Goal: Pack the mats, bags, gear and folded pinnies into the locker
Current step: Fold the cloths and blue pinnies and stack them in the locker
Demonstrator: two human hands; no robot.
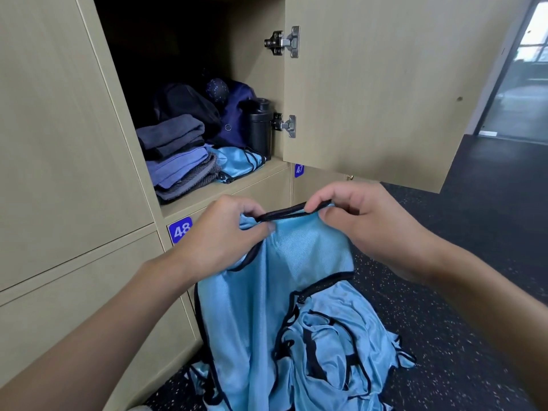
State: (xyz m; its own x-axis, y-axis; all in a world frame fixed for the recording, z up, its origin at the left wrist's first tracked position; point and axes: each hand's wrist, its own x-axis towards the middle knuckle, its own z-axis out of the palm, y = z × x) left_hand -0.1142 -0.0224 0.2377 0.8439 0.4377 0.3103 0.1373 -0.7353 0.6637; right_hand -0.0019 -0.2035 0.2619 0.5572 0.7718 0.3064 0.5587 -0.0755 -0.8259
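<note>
Both forearms reach fwd, wrists bent inward, w/ left grip (225,232) and right grip (364,229) level and close together. Each pinches the black-trimmed top edge of a light-blue pinny (296,262) btwn thumb and curled fingers, trim pulled taut btwn them. The pinny hangs below both grips onto a loose pile of pinnies (335,351) on the speckled floor (444,321); up beyond the grips the open locker (237,185) holds a folded pinny (237,161), stacked folded cloths (178,155), a black bottle (259,126) and dark bags (234,114).
</note>
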